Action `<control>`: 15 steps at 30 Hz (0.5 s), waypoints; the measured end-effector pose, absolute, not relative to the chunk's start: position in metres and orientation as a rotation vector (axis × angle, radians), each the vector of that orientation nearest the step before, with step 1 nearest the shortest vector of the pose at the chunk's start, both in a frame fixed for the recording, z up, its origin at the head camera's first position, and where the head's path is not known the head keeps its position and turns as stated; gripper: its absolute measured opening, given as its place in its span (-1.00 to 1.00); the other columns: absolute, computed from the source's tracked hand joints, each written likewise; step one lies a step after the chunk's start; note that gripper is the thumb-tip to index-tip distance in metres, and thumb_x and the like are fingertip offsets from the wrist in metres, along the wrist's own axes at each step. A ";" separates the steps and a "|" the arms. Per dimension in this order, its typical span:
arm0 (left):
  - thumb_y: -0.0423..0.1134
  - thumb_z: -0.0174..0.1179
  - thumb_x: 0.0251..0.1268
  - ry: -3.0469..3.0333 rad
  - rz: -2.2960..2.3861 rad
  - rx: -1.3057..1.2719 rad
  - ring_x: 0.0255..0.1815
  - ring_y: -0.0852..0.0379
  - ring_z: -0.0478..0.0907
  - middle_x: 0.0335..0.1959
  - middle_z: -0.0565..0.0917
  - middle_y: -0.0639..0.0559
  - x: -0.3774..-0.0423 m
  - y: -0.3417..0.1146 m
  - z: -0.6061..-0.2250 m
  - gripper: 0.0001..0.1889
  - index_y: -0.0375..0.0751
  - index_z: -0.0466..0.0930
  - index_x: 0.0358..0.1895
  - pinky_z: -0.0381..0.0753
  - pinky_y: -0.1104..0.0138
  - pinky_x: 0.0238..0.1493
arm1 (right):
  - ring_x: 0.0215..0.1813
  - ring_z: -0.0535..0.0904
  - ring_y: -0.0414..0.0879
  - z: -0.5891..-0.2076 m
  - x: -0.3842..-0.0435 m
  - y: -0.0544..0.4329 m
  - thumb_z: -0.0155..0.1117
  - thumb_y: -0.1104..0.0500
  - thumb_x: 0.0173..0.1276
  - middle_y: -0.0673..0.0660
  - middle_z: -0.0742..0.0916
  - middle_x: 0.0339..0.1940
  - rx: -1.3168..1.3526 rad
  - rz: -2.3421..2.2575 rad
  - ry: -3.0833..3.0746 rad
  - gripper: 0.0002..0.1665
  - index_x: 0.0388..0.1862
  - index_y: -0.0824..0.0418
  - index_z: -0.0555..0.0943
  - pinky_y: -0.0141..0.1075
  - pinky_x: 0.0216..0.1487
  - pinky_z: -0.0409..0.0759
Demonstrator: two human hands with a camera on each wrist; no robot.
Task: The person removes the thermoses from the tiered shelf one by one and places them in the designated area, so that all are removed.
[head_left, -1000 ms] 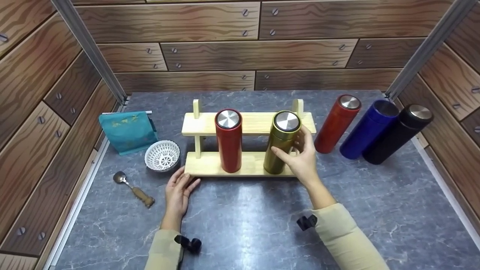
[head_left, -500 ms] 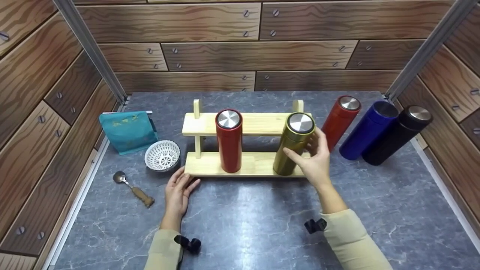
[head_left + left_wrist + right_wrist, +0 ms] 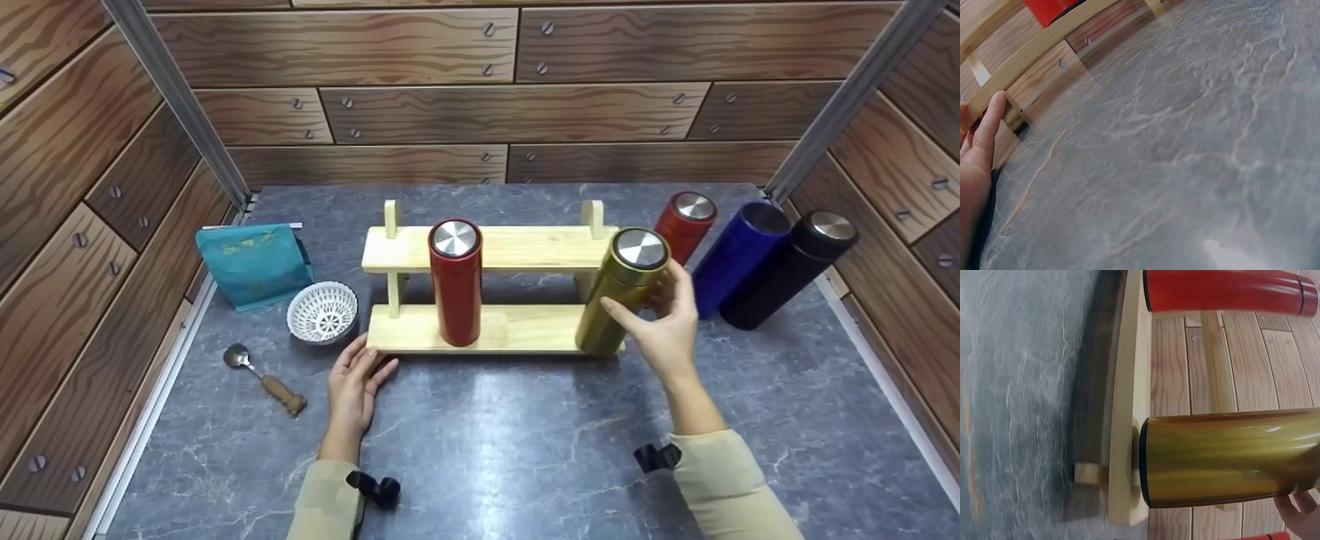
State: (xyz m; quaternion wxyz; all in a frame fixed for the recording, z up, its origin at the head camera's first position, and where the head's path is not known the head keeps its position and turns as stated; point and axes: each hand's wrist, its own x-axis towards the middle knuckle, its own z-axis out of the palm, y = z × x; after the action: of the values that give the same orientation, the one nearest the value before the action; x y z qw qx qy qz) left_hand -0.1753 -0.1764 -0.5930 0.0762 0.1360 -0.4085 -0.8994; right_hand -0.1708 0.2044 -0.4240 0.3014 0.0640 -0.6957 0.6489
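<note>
My right hand (image 3: 664, 322) grips a gold thermos bottle (image 3: 619, 300) with a silver-topped lid. The bottle stands slightly tilted at the right end of a two-tier wooden rack (image 3: 532, 322), its base at the lower shelf. In the right wrist view a narrow dark gap or shadow shows between base and shelf; contact is unclear. A red thermos (image 3: 456, 292) stands upright on the lower shelf, left of the gold one. My left hand (image 3: 352, 394) holds the rack's front left corner; in the left wrist view a finger (image 3: 991, 121) lies against the shelf edge.
Right of the rack stand another red thermos (image 3: 684, 225), a blue one (image 3: 739, 255) and a black one (image 3: 787, 270). To the left are a teal pouch (image 3: 255, 266), a white woven-look bowl (image 3: 322, 313) and a spoon (image 3: 262, 379). Wood-patterned walls (image 3: 420, 112) enclose the table.
My right hand has moved the gold thermos rightward along the lower shelf to its right end, where it partly covers the red thermos behind. My left hand has stayed at the rack's corner.
</note>
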 end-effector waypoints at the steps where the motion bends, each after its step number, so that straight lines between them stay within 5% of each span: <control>1: -0.49 0.11 0.26 -1.225 -2.697 0.409 -0.05 -0.03 0.56 0.01 0.48 -0.18 -0.175 -0.177 -0.593 -0.53 -0.39 0.27 0.24 0.62 0.04 -0.04 | -0.14 0.52 -0.09 -0.424 -0.171 0.206 0.45 0.59 -0.22 0.01 0.61 -0.11 0.173 1.726 -1.834 -0.08 0.21 0.39 0.33 -0.38 -0.24 0.53; 15: -0.51 0.06 0.29 -1.231 -2.694 0.406 -0.05 -0.02 0.56 0.02 0.47 -0.18 -0.175 -0.176 -0.592 -0.56 -0.38 0.28 0.23 0.62 0.04 -0.04 | -0.11 0.53 -0.08 -0.418 -0.168 0.238 0.47 0.54 -0.18 0.12 0.61 -0.08 0.040 1.674 -1.787 -0.11 0.21 0.28 0.36 -0.39 -0.17 0.56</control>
State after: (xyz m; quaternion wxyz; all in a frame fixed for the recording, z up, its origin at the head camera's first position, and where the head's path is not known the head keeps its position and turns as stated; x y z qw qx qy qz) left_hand -0.1753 -0.1764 -0.5917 0.0762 0.1354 -0.4105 -0.8985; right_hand -0.1676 0.2380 -0.4180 0.3395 0.0155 -0.6865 0.6428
